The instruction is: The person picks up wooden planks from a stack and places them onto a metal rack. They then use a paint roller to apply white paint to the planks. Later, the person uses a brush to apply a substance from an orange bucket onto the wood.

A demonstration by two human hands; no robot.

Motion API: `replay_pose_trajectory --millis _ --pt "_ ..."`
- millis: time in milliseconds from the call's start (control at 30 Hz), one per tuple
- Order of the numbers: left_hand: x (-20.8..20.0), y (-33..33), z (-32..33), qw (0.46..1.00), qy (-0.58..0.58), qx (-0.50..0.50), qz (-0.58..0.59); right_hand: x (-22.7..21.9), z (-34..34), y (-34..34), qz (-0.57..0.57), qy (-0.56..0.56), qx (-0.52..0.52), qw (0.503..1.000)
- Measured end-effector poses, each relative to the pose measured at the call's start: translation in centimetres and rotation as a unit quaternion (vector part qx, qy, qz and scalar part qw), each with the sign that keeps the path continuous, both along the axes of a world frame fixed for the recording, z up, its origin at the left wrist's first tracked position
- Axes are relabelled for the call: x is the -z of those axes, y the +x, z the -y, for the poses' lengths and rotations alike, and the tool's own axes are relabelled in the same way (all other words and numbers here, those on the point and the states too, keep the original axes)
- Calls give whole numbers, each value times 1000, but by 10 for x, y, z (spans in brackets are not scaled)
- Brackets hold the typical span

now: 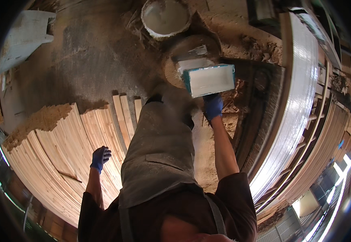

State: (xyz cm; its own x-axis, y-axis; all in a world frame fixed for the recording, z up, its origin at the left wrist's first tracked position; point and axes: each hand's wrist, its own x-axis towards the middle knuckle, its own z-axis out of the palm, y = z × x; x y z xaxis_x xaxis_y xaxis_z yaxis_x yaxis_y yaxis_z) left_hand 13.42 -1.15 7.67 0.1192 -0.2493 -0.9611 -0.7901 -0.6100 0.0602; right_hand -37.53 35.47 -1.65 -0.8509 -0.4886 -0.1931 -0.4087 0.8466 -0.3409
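My right hand, in a blue glove, is closed on the near side of a rectangular container with teal edges and a whitish inside. Its grip is partly hidden beneath the container. Just behind it lies a whitish flat piece on a dark round shape. Farther off stands a round bucket with a pale coating or liquid inside. My left hand, also gloved in blue, hangs above pale wooden boards with its fingers curled and nothing visible in them.
To the right, a long board-like surface with a shiny white top runs front to back. Beyond it, more stacked wood rests. A grey panel-like object stands at far left on the stained floor. My apron hangs between my arms.
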Motion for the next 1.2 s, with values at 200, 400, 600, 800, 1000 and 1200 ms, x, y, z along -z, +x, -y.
replay_pose_trajectory --millis 200,400,600,800,1000,1200 --pt "-7 13 -5 999 42 3 25 67 39 -21 37 57 2 998" --pt "13 -35 23 994 79 73 -34 55 29 -27 108 -83 -66 988" --pt "63 -116 27 977 179 73 -91 -60 -25 30 175 61 125 975" --pt "70 -264 -47 944 157 257 -133 -176 -177 154 279 -42 15 959" --pt "85 -317 -146 883 186 376 -210 -379 -370 197 379 -345 195 836" --pt "70 -320 -222 815 230 482 -225 -440 -555 154 268 -493 314 766"
